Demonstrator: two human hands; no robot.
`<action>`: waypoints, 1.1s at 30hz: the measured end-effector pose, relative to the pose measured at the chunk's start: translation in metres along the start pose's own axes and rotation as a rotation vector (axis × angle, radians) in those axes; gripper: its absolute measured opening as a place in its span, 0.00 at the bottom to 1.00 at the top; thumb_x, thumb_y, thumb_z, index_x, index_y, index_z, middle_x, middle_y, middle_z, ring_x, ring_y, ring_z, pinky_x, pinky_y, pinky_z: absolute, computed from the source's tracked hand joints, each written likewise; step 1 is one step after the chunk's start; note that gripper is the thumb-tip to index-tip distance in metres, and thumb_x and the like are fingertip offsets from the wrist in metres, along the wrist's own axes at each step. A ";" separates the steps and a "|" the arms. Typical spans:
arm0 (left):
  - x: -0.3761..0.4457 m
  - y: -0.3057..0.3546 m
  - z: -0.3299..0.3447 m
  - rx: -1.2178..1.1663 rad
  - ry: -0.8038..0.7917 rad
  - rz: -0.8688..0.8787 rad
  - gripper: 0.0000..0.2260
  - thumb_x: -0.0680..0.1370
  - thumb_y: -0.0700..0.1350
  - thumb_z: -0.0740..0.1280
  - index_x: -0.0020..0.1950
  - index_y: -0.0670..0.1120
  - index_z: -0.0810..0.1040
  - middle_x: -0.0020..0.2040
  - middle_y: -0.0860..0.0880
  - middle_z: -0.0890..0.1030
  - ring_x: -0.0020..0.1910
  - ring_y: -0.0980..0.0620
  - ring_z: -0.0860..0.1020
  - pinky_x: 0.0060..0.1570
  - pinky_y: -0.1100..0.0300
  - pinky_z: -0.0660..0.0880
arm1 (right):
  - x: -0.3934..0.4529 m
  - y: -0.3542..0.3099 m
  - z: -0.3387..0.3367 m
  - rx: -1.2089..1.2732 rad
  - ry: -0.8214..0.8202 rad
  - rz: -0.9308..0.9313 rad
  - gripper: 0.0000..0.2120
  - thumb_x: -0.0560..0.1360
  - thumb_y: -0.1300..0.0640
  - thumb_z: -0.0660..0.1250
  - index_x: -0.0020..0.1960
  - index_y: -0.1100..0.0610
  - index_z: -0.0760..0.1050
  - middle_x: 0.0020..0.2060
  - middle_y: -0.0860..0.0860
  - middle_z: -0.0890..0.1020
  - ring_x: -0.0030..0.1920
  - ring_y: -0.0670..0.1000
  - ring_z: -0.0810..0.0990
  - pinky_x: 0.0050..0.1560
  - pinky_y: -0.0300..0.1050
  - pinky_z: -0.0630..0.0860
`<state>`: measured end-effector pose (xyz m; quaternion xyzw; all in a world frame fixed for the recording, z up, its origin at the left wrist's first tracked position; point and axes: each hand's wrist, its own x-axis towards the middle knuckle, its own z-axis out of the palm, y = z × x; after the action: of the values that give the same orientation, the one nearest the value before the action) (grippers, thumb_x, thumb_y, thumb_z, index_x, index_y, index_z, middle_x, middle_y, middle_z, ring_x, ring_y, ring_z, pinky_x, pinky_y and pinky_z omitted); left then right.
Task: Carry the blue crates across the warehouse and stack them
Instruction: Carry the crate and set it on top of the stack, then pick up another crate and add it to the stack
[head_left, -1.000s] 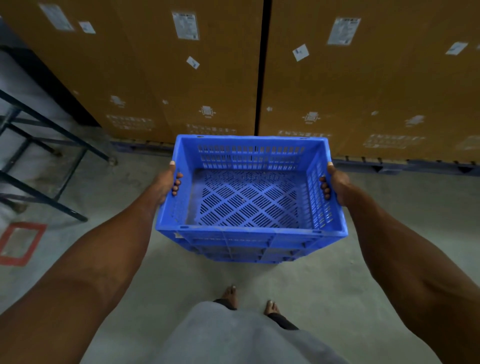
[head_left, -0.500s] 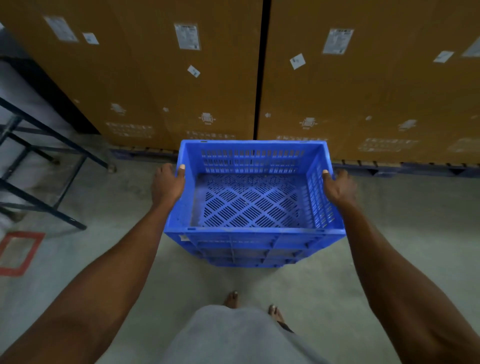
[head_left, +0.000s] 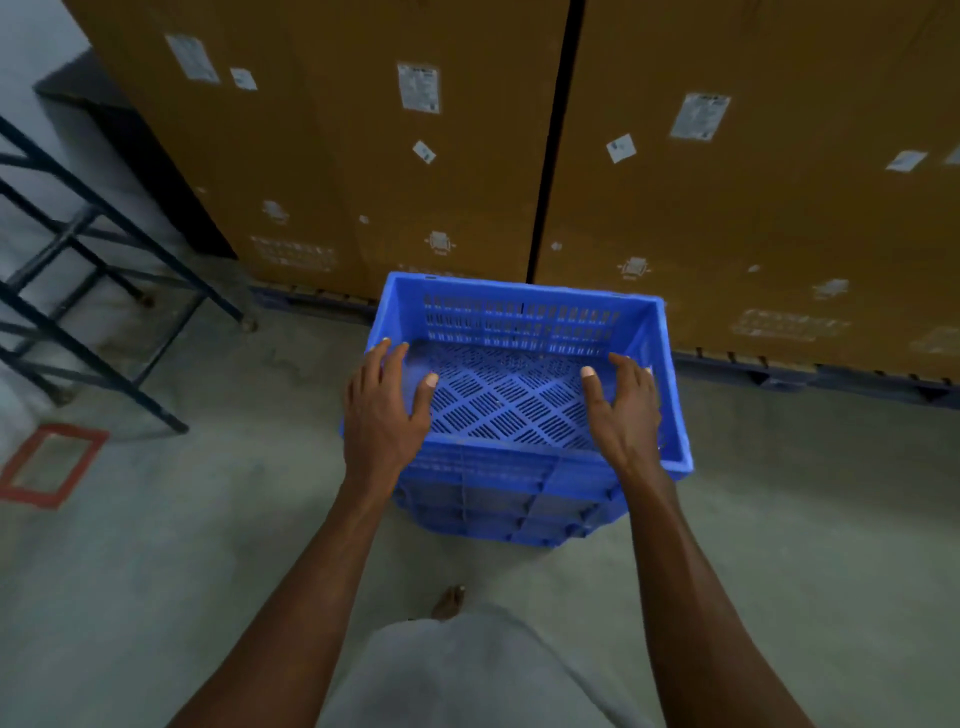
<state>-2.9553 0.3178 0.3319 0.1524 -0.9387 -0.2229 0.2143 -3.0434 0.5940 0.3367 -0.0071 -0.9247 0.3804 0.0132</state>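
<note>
Two hands are hovering over the top blue crate (head_left: 519, 395) at centre frame: left hand (head_left: 382, 410) and right hand (head_left: 626, 410), fingers spread, gripping nothing. The crate is sitting on what seems a stack of crates (head_left: 504, 512), before tall cardboard cartons (head_left: 753, 171).

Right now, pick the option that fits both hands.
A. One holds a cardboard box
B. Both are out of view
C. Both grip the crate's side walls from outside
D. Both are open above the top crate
D: the left hand and right hand show spread, straight fingers over the top crate, gripping nothing.
</note>
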 end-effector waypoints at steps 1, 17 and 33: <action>-0.013 0.000 -0.006 0.009 0.023 -0.025 0.26 0.82 0.61 0.58 0.72 0.44 0.73 0.73 0.44 0.71 0.71 0.42 0.71 0.66 0.47 0.69 | -0.007 -0.005 0.001 0.021 -0.021 -0.019 0.30 0.80 0.37 0.57 0.77 0.53 0.63 0.77 0.54 0.63 0.79 0.55 0.54 0.75 0.63 0.55; -0.327 -0.060 -0.143 0.160 0.352 -0.815 0.29 0.81 0.63 0.54 0.74 0.45 0.71 0.75 0.44 0.70 0.75 0.45 0.66 0.71 0.49 0.64 | -0.216 -0.113 0.129 -0.089 -0.783 -0.731 0.36 0.77 0.32 0.53 0.75 0.55 0.65 0.75 0.55 0.66 0.77 0.60 0.57 0.75 0.59 0.56; -0.804 -0.075 -0.337 0.338 0.932 -1.652 0.28 0.80 0.64 0.53 0.73 0.48 0.72 0.76 0.46 0.69 0.76 0.47 0.64 0.73 0.46 0.62 | -0.748 -0.177 0.228 -0.082 -1.539 -1.351 0.25 0.80 0.41 0.58 0.72 0.54 0.69 0.70 0.53 0.73 0.71 0.55 0.68 0.73 0.55 0.64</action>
<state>-2.0898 0.4418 0.2995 0.8674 -0.3755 -0.0824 0.3161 -2.3028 0.2908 0.2851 0.7610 -0.5056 0.1631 -0.3723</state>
